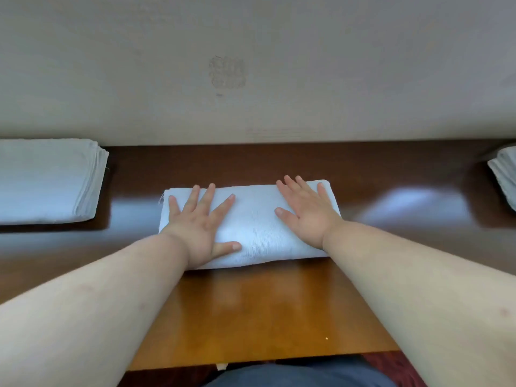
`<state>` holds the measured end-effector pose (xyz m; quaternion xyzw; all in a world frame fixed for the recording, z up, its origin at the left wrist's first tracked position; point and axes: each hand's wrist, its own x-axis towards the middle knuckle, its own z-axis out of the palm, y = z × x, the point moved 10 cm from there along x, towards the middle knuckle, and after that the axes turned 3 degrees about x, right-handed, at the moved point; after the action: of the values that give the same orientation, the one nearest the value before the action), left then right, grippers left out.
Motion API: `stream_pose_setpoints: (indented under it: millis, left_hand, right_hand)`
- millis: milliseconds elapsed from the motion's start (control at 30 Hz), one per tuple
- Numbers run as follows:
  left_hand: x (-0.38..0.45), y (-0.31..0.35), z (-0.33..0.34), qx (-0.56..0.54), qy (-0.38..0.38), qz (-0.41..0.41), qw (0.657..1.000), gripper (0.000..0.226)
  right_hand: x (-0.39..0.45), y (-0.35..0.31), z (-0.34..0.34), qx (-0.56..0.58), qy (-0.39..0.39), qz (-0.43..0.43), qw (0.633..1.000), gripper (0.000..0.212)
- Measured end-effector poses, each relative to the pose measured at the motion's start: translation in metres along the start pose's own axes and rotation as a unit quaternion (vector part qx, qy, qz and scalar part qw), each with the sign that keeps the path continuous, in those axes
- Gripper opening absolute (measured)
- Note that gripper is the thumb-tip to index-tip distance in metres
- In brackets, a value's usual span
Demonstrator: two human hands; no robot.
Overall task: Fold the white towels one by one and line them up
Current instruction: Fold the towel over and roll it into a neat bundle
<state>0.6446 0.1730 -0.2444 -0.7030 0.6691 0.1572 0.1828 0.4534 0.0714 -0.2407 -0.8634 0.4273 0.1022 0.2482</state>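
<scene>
while both palms lie flat, you are pressing the folded towel (252,223) at the middle of the wooden table (251,308).
your left hand (199,222) and right hand (304,212) rest on it with fingers spread, gripping nothing. smooth outward with even pressure, square the edges, then place it in line with the left stack (47,180) or the right stack (504,174).

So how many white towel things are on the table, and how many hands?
Single folded white cloth towel under both hands: 1
Stacks of folded white towels: 2, a stack at the left edge and a stack at the right edge, partly out of view
Bare hands pressing flat on the towel: 2, left hand and right hand
Brown wooden table: 1
Total: 6
</scene>
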Motion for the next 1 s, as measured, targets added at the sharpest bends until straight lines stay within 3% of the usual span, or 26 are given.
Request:
stream_pose_setpoints:
  millis: [67, 233, 333, 467, 567, 667, 800, 900, 1000]
  left_hand:
    - [-0.012, 0.001, 0.000, 0.026, -0.030, 0.003, 0.999, 0.093]
    - [-0.060, 0.025, -0.020, 0.057, 0.011, 0.028, 0.998, 0.069]
    - [-0.094, 0.049, -0.002, 0.069, -0.018, 0.078, 0.994, 0.065]
    - [-0.118, 0.043, 0.027, 0.096, -0.077, 0.071, 0.990, 0.075]
    - [-0.115, 0.039, 0.011, 0.076, -0.044, 0.074, 0.993, 0.067]
    - [-0.103, 0.043, -0.027, 0.044, 0.035, 0.047, 0.997, 0.041]
    - [-0.068, 0.054, -0.057, -0.003, 0.073, 0.006, 0.997, 0.035]
    - [-0.037, 0.060, -0.063, -0.047, 0.093, -0.001, 0.995, 0.047]
    - [-0.019, 0.042, -0.028, -0.020, 0.045, -0.043, 0.998, 0.056]
  right_hand:
    - [-0.019, 0.002, -0.004, -0.018, -0.021, 0.000, 1.000, 0.068]
    - [-0.085, -0.004, -0.017, -0.023, 0.041, 0.038, 0.998, 0.062]
    - [-0.131, -0.001, 0.014, -0.095, -0.028, 0.055, 0.994, 0.072]
    - [-0.154, 0.011, 0.025, -0.106, -0.088, 0.108, 0.985, 0.081]
    - [-0.142, 0.000, 0.003, -0.132, -0.075, 0.111, 0.982, 0.059]
    - [-0.126, -0.018, -0.027, -0.124, 0.006, 0.105, 0.987, 0.025]
    - [-0.092, -0.035, -0.031, -0.035, 0.057, 0.051, 0.996, 0.039]
    - [-0.067, -0.036, -0.042, 0.064, 0.123, 0.030, 0.990, 0.045]
    - [-0.046, -0.018, -0.021, -0.021, 0.075, 0.024, 0.997, 0.055]
